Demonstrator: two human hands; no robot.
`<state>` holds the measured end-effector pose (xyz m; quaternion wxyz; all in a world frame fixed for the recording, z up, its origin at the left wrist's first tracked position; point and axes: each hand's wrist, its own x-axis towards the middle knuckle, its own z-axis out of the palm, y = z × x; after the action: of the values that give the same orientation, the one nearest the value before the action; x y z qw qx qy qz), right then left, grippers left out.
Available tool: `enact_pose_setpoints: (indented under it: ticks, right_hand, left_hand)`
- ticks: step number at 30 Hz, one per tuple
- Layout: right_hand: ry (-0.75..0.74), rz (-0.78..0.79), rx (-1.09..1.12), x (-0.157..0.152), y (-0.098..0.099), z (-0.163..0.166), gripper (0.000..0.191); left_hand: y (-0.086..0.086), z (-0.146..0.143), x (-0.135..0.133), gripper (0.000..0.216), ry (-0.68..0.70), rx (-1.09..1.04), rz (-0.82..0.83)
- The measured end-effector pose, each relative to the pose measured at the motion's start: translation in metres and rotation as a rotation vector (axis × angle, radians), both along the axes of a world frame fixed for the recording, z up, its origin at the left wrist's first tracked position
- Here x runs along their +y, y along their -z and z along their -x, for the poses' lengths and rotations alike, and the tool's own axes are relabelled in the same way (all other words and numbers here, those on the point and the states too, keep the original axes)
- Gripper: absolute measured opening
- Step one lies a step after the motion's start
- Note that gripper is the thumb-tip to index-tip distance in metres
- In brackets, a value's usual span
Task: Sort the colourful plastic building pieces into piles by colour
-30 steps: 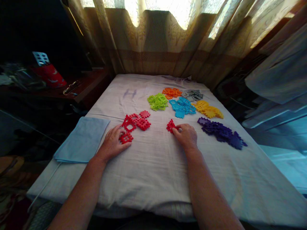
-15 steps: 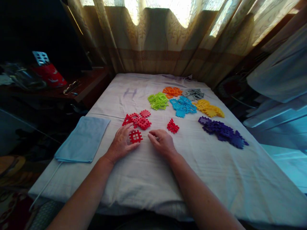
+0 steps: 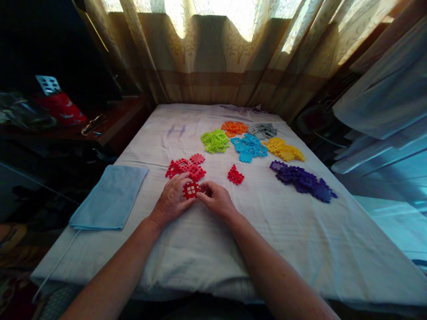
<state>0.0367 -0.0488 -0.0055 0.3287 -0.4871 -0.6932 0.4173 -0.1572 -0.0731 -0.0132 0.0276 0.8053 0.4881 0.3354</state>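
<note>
- Covering the whole work surface, a pale sheet [image 3: 213, 249] is lying over the bed; a folded blue cloth [image 3: 110, 198] is sitting at its near left edge.
- Lying far and right of the hands are six sorted piles, one per colour: purple pile [image 3: 302, 180], yellow pile [image 3: 283, 150], blue pile [image 3: 248, 147], green pile [image 3: 214, 141], orange pile [image 3: 234, 128], grey pile [image 3: 263, 130]. Pieces per pile are overlapping too much to count.
- Sitting just beyond the left hand, a red cluster [image 3: 185, 166] is showing roughly four tiles, edges overlapping; one lone red tile [image 3: 235, 175] is lying apart to the right.
- The left hand [image 3: 171, 200] is curling partly closed, thumb and fingertips pinching the left edge of a red grid tile [image 3: 191, 190], near centre of the sheet.
- The right hand [image 3: 216, 200] is meeting it, fingers bent, fingertips touching the tile's right edge; whether it is truly gripping, cannot tell.
- Judging handling: the tile is looking like thin, stiff plastic, light, open lattice with notched edges; not fragile, little slip. Best hold is appearing to be a pinch at opposite edges, keeping the notches free.
</note>
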Motion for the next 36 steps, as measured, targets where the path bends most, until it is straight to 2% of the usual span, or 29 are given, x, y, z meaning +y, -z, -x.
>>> enact_pose_setpoints:
  ticks: [3, 6, 8, 12, 15, 21, 27, 31, 36]
  right_hand:
    - [0.039, 0.004, 0.048, 0.003, 0.0, 0.001, 0.018]
    - [0.128, -0.019, 0.15, 0.016, -0.001, -0.014, 0.018]
    - [0.274, -0.044, 0.231, 0.028, -0.002, -0.035, 0.021]
    - [0.564, -0.084, 0.309, 0.052, 0.001, -0.086, 0.031]
    - [0.665, -0.076, 0.277, 0.061, 0.007, -0.113, 0.036]
    - [0.678, 0.006, 0.062, 0.063, 0.014, -0.124, 0.034]
    - [0.715, -0.026, -0.165, 0.059, 0.006, -0.124, 0.024]
    - [0.723, -0.031, -0.299, 0.057, -0.003, -0.123, 0.023]
    - [0.703, -0.13, -0.284, 0.051, -0.01, -0.111, 0.029]
  left_hand:
    - [0.0, -0.002, 0.0, 0.05, -0.001, -0.003, 0.021]
    - [0.001, -0.001, 0.001, 0.061, -0.006, 0.01, 0.001]
    - [0.003, 0.001, 0.002, 0.062, -0.023, 0.016, -0.029]
    - [0.007, 0.006, 0.004, 0.044, -0.122, 0.011, -0.067]
    - [0.008, 0.008, 0.007, 0.037, -0.206, 0.028, -0.058]
    - [-0.002, -0.001, 0.03, 0.04, -0.287, 0.089, -0.013]
    - [-0.005, -0.018, 0.05, 0.045, -0.415, 0.097, 0.037]
    - [0.0, -0.017, 0.05, 0.044, -0.399, 0.074, 0.043]
    - [0.0, -0.013, 0.048, 0.048, -0.294, 0.054, -0.04]
